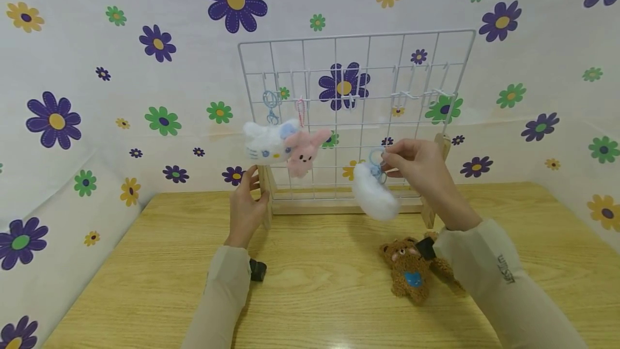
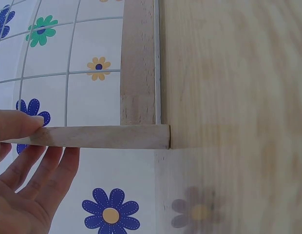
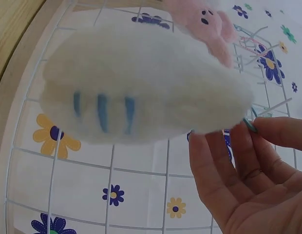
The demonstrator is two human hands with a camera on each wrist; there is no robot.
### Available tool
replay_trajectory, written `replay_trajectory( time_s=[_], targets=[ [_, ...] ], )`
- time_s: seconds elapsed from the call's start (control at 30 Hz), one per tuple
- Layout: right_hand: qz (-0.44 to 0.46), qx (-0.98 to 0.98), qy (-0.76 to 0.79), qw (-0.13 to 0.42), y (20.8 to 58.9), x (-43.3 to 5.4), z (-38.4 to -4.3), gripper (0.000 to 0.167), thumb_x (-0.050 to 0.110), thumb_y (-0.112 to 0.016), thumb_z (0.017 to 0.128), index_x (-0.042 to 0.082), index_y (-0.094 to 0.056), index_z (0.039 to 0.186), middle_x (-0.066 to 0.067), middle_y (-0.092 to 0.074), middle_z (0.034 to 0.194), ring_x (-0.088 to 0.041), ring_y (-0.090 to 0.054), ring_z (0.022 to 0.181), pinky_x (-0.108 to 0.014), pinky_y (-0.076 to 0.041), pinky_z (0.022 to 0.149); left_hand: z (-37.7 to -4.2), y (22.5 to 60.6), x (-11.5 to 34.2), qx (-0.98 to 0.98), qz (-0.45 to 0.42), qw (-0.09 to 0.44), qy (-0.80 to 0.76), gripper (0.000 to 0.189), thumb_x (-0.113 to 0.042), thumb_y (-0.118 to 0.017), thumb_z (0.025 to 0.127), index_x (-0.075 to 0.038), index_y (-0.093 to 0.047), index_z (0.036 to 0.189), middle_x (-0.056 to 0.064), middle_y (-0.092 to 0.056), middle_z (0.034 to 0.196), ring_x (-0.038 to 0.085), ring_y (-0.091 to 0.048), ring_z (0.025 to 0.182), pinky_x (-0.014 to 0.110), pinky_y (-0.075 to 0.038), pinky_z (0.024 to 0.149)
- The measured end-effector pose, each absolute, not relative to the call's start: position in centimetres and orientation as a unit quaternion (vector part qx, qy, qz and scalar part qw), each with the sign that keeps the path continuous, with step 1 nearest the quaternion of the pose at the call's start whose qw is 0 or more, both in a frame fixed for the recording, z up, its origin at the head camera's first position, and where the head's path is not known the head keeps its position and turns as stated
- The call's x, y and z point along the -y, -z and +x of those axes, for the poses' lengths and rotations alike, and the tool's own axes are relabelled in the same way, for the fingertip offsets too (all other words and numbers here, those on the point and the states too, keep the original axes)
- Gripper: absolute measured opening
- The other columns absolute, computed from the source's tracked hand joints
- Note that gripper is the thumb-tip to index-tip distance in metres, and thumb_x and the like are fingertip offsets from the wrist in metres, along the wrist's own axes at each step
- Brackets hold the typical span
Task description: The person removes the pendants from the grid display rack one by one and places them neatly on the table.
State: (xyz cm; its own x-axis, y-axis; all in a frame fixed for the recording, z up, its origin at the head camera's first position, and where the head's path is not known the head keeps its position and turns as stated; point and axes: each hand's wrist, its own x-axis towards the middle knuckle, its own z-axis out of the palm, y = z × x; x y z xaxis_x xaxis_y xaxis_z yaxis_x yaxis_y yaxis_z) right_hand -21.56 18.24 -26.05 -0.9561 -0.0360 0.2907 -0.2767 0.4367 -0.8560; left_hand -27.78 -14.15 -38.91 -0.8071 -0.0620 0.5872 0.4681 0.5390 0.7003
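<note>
My right hand (image 1: 426, 171) pinches the pale blue key ring (image 1: 377, 156) of a white plush keychain (image 1: 375, 193), which hangs in front of the lower right of a white wire grid (image 1: 356, 37). Blue stripes mark the side of this plush in the right wrist view. With thumb and fingers on opposite sides, my left hand (image 2: 24, 195) grips the wooden foot (image 2: 107, 136) at the grid's left end. Above that hand, a white cat plush (image 1: 263, 147) with a blue ring and a pink rabbit plush (image 1: 305, 158) on a pink chain hang side by side on the grid.
White hooks (image 1: 404, 94) stick out along the grid's upper part. On the wooden table (image 1: 319, 273), a brown bear plush (image 1: 406, 268) lies below my right forearm. Another brown plush (image 1: 448, 273) is partly hidden by the sleeve. Flower-printed cloth (image 1: 160, 85) stands behind.
</note>
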Motion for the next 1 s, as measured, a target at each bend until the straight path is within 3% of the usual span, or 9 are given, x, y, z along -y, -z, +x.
replay_trajectory(
  time_s=[0.17,0.3,0.73,1.0],
  targets=[
    [0.1,0.831,-0.539,0.093,26.6,-18.4,-21.5,0.019,0.003,-0.056,0.103,-0.013,-0.062,0.11,-0.027,-0.067,0.11,-0.009,-0.068,0.085,-0.034,-0.06,0.081,-27.8,38.9,14.2,0.827,-0.125,0.284,0.468,0.06,0.014,-0.068,0.087,0.005,-0.049,0.143,0.03,-0.065,0.122,0.042,-0.066,0.105,0.053,-0.058,0.086],
    [0.112,0.816,-0.562,0.077,27.1,-18.6,-21.5,0.017,0.001,-0.053,0.104,-0.014,-0.059,0.108,-0.019,-0.068,0.102,-0.009,-0.068,0.085,-0.037,-0.06,0.081,-27.9,39.0,14.2,0.828,-0.125,0.284,0.467,0.06,0.013,-0.068,0.087,0.005,-0.049,0.143,0.03,-0.065,0.122,0.042,-0.066,0.105,0.053,-0.057,0.087],
    [0.116,0.788,-0.604,0.04,28.1,-19.1,-21.4,0.015,0.002,-0.046,0.107,-0.012,-0.051,0.109,-0.015,-0.061,0.101,-0.008,-0.065,0.085,-0.031,-0.061,0.076,-27.8,38.9,14.1,0.83,-0.118,0.279,0.468,0.06,0.012,-0.068,0.087,0.005,-0.048,0.144,0.029,-0.065,0.123,0.042,-0.066,0.106,0.053,-0.057,0.087],
    [0.12,0.768,-0.629,0.019,29.0,-19.3,-21.5,0.013,0.003,-0.046,0.107,-0.009,-0.051,0.107,-0.002,-0.062,0.091,-0.011,-0.065,0.082,-0.029,-0.061,0.072,-27.8,38.8,14.1,0.832,-0.115,0.276,0.466,0.06,0.013,-0.067,0.087,0.005,-0.048,0.144,0.029,-0.065,0.123,0.042,-0.066,0.105,0.053,-0.058,0.085]
  ],
)
